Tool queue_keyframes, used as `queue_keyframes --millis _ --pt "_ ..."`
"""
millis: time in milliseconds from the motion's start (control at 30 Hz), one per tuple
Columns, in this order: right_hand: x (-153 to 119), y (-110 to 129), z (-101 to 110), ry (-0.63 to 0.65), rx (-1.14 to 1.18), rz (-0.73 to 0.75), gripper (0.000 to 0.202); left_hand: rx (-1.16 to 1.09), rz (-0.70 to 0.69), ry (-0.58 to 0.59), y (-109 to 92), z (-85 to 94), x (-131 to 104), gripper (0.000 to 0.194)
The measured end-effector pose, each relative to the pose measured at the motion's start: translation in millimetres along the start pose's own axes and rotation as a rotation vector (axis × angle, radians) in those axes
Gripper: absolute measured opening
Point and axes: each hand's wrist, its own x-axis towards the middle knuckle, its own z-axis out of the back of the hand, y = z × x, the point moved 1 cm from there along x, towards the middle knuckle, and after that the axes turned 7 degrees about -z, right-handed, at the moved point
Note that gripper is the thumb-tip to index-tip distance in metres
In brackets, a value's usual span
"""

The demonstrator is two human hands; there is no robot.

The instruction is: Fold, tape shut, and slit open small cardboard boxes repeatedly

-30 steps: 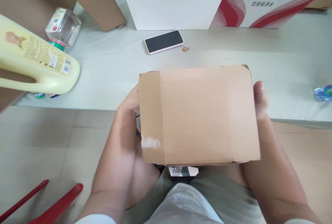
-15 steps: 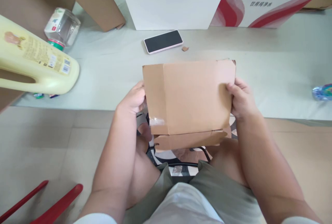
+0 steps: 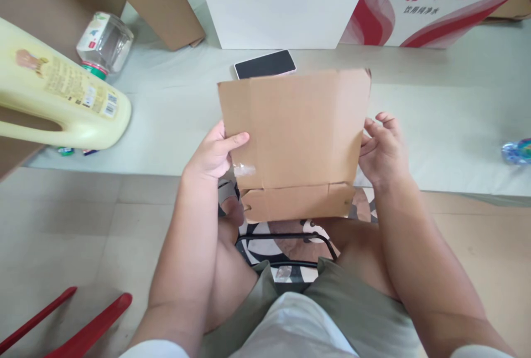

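Note:
A creased piece of brown cardboard (image 3: 294, 125) is held up in front of me, with a narrower flap folded along its lower edge and a bit of clear tape near its lower left. My left hand (image 3: 213, 150) grips its left side, thumb lying on the front face and the other fingers behind it. Beside the right edge is my right hand (image 3: 384, 150), its fingers loosely apart and partly curled. The thumb of that hand is hard to make out, and whether its fingertips still touch the edge is unclear.
On the cloth-covered table (image 3: 435, 109), a phone (image 3: 265, 63) lies partly behind the cardboard. A yellow jug (image 3: 83, 98) and a clear plastic jar (image 3: 110, 42) lie left. A white box (image 3: 274, 4) and a red-white carton (image 3: 418, 9) stand behind. Red legs (image 3: 91, 327) show lower left.
The cardboard has moved up and slightly left, now overlapping the phone's lower edge. My left thumb has come onto its front, while my right hand has loosened from the right side.

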Motion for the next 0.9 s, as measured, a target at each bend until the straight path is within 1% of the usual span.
queue_keyframes --millis 67,133,200,233,300,400,467,500,533,600,667,700,733,833,867,900 --pt "-2 7 5 0.002 0.093 -0.053 0.038 -0.036 -0.126 -0.114 -1 5.5 3 0.058" --pt "-9 11 1 0.077 0.159 -0.109 0.046 -0.089 -0.219 -0.22 0 10.4 7 0.054" --pt "-21 11 -10 0.173 0.184 -0.143 0.059 -0.146 -0.235 -0.303 4 13.2 11 0.048" --pt "-27 9 -17 0.198 0.19 -0.148 0.064 -0.171 -0.223 -0.333 6 13.5 12 0.044" --pt "-39 2 -34 0.164 0.185 -0.131 0.064 -0.201 -0.206 -0.363 9 12.1 13 0.039" --pt "-52 -5 -52 0.041 0.163 -0.123 0.051 -0.198 -0.215 -0.353 9 7.9 9 0.038" --pt "-58 -1 -53 0.036 0.157 -0.175 0.047 -0.19 -0.166 -0.328 6 6.1 6 0.038" --pt "-61 3 -50 0.048 0.162 -0.202 0.047 -0.192 -0.118 -0.308 4 5.6 4 0.037" --pt "-64 10 -43 0.049 0.171 -0.217 0.048 -0.197 -0.059 -0.278 2 5.2 3 0.037" --pt "-72 28 -21 0.0 0.204 -0.217 0.05 -0.215 0.044 -0.215 -1 4.3 1 0.035" --pt "-82 49 10 -0.118 0.224 -0.215 0.05 -0.239 0.094 -0.17 -5 2.2 -1 0.031" --pt "-88 59 27 -0.201 0.221 -0.226 0.048 -0.249 0.102 -0.156 -6 0.5 -2 0.028" --pt "-95 69 44 -0.32 0.217 -0.22 0.044 -0.258 0.104 -0.142 -7 -1.7 -3 0.025" --pt "-109 91 90 -0.729 0.156 -0.152 0.028 -0.265 0.119 -0.071 -6 -10.5 -6 0.023" --pt "-110 96 102 -0.833 0.115 -0.119 0.023 -0.26 0.129 -0.05 -5 -13.7 -6 0.024" --pt "-109 100 113 -0.908 0.063 -0.088 0.021 -0.252 0.14 -0.037 -3 -16.6 -7 0.024"
